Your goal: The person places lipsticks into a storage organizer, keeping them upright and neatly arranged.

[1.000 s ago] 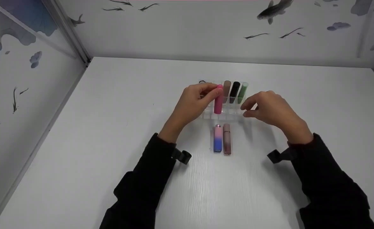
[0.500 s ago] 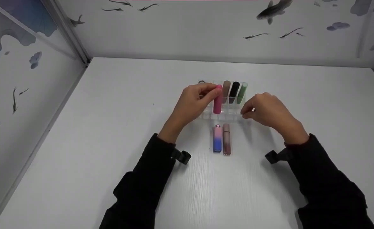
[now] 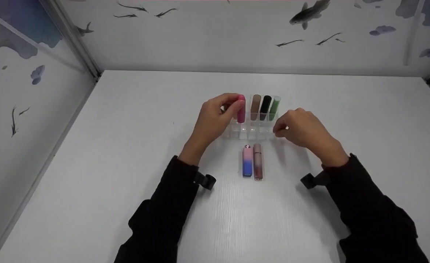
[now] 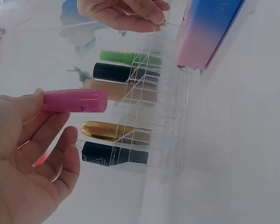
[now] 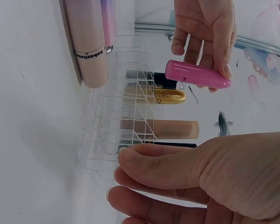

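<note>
My left hand (image 3: 213, 117) pinches a pink lipstick tube (image 4: 77, 101) near its top. It holds the tube upright above the clear divided holder (image 3: 253, 134), apart from it. In the right wrist view, the tube (image 5: 196, 74) hangs beside the holder's slots. My right hand (image 3: 301, 126) grips the holder's right end between thumb and fingers. Standing in the back row are a tan tube (image 3: 255, 106), a black tube (image 3: 265, 107) and a green tube (image 3: 274, 108). A gold tube (image 4: 100, 131) and another black tube (image 4: 98, 154) also stand there, hidden behind my left hand in the head view.
In front of the holder, a pink-and-blue tube (image 3: 247, 161) and a mauve lip gloss tube (image 3: 258, 162) lie side by side on the white table (image 3: 127, 146). Printed panels (image 3: 200, 36) border the table at the back and left.
The pink tube has moved slightly left and up over the holder in my left hand. My right thumb and fingers have closed onto the holder's right end. The head view has shifted slightly.
</note>
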Demonstrator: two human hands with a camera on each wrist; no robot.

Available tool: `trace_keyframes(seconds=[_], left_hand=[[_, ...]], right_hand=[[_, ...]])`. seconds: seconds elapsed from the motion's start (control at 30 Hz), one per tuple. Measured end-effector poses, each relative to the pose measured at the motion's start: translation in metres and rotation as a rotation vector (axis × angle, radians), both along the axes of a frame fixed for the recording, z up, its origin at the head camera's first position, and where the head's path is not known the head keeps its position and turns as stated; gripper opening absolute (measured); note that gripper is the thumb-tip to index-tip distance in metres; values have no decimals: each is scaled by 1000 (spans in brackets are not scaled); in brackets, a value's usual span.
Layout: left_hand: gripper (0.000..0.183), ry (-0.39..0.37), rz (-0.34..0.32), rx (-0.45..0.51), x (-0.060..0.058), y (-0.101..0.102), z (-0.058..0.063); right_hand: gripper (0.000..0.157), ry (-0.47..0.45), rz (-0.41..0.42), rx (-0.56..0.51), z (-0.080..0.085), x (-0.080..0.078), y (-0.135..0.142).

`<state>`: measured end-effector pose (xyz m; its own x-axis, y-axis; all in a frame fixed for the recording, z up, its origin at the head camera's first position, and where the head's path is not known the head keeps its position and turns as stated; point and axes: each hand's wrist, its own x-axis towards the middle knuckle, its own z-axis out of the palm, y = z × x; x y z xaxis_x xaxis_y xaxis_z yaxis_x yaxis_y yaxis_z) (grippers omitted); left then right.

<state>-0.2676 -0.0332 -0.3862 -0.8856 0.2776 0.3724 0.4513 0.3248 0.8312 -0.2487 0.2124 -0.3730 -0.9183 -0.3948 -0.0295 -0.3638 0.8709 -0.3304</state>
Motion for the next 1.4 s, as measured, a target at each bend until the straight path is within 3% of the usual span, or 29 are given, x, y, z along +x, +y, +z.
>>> trace_keyframes(seconds=[0.17, 0.4, 0.5, 0.87, 1.17, 1.4], left_hand=[[28, 62, 36, -14, -2, 3, -3], [32, 227, 153, -152, -6, 13, -5], [33, 257, 179, -178, -7, 16, -5], [33, 169, 201, -247, -11, 18, -4], [31, 152, 172, -370, -12, 23, -3], [28, 147, 215, -456, -13, 28, -7]], right_hand=[[10, -4, 0, 7, -1, 0, -2], [10, 3, 8, -4, 2, 0, -4], [10, 8, 11, -2, 2, 0, -4], [9, 7, -5, 6, 1, 0, -2], [10, -7, 0, 3, 2, -1, 0], [10, -13, -6, 2, 1, 1, 1]])
